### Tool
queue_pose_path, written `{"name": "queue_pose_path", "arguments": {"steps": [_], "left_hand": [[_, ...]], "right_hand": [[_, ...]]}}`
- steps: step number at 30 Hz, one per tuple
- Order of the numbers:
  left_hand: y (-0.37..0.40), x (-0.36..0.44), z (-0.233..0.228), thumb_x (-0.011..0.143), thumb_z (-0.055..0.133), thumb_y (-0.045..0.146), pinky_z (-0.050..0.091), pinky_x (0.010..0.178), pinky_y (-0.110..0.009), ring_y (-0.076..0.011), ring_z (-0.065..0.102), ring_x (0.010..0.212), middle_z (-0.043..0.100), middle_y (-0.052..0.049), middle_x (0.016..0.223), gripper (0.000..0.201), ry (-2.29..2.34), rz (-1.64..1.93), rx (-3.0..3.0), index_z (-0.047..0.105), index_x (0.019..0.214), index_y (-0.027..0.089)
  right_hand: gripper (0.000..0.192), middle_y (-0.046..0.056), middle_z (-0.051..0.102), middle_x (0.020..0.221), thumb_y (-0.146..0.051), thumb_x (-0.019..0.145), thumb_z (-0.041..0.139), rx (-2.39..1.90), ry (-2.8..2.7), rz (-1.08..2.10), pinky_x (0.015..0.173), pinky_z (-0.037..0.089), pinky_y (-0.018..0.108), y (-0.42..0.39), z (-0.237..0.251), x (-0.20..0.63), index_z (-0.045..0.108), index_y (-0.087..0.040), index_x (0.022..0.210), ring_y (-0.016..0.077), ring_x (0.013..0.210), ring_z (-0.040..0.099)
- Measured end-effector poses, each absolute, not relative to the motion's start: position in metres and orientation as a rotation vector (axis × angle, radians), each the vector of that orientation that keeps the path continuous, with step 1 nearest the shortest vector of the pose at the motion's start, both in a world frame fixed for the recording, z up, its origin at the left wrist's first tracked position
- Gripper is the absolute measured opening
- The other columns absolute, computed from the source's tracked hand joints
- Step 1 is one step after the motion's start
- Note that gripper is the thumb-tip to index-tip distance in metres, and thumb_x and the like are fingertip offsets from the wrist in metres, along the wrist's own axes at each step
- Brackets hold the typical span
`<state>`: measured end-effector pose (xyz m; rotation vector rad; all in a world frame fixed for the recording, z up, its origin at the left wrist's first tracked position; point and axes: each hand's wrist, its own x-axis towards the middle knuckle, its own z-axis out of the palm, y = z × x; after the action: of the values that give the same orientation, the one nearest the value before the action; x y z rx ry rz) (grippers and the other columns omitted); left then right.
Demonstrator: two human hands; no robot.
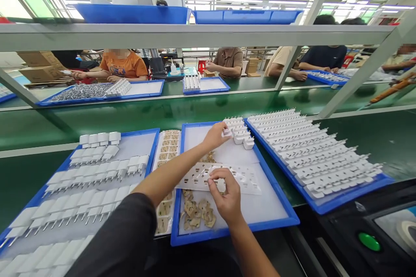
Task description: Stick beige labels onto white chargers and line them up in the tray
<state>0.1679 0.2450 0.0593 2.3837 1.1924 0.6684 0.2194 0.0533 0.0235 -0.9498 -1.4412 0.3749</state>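
Note:
My left hand (216,136) reaches across the middle blue tray (234,230) and closes its fingers on one white plug part at the edge of a small cluster of plug parts (242,134). My right hand (227,197) is nearer to me. It pinches a small white part against a white perforated jig plate (198,176) that lies in the same tray. A heap of tan circuit boards (196,217) lies just left of my right hand. A narrow white strip of more boards (168,147) runs along the tray's left side.
A blue tray of white charger housings (97,173) lies at my left, and a blue tray with rows of pronged plug parts (312,151) at my right. Beyond runs a green conveyor belt (182,114); other people sit across it. A green button (368,241) is at lower right.

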Motion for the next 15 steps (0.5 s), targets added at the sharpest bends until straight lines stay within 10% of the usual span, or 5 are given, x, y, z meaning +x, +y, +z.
{"name": "queue_pose_path", "arguments": {"steps": [15], "left_hand": [[0.006,-0.031,0.076,0.083,0.08,0.03,0.058,0.087,-0.031,-0.0212,0.065,0.105,0.064,-0.007,0.116,0.041,0.947,1.14,1.412,0.067,0.122,0.029]], "right_hand": [[0.005,0.002,0.066,0.081,-0.021,0.094,0.064,-0.534,-1.47,1.056,0.072,0.052,0.033,0.034,0.037,0.202,0.062,-0.025,0.09,0.0187,0.079,0.062]]}}
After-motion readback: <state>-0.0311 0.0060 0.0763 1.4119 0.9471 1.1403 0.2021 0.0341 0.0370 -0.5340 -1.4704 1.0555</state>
